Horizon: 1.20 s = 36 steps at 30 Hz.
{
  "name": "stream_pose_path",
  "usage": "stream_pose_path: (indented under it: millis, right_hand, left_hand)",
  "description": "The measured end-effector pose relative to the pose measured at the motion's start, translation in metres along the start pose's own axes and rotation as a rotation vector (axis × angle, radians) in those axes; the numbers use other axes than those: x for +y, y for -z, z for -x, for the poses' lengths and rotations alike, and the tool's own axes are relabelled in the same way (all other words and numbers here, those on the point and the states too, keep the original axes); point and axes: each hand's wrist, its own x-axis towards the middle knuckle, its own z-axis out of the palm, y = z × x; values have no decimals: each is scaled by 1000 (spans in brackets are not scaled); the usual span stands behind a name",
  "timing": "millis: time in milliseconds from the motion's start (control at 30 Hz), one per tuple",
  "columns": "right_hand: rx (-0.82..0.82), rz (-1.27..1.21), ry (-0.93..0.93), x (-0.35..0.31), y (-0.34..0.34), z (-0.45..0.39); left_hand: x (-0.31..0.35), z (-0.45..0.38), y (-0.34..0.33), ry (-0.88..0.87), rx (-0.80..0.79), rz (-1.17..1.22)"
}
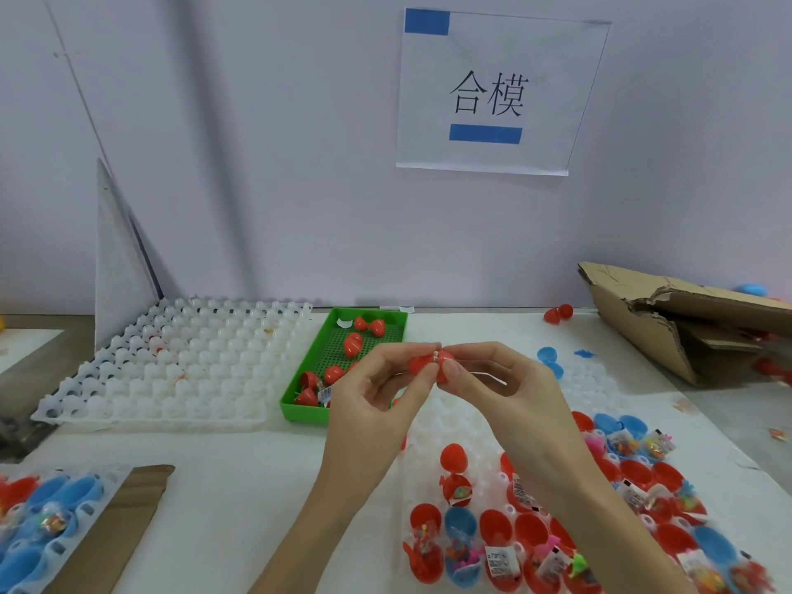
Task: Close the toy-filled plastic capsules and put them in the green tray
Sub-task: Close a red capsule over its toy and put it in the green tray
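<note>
Bare table (240,473) strip runs near-centre, between white grid tray (171,370) far left and capsule tray (557,520) near right. Green tray (300,407), centre-far, has several red capsules, w/ room left. Both hands raised above its near right corner: left hand (377,405) & right hand (505,392) pinch one red capsule (430,364), halves nearly together.

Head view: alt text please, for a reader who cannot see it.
Both hands, left hand and right hand, pinch a red capsule together above a white table. Behind it, a green tray holds several red capsules.
</note>
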Motion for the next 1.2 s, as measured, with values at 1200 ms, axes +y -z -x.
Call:
stream_pose_path:
  millis: [1200]
  right_hand:
    - [-46, 24, 57, 0, 5, -2]
  left_hand:
    - [0, -1, 2, -84, -106, -281]
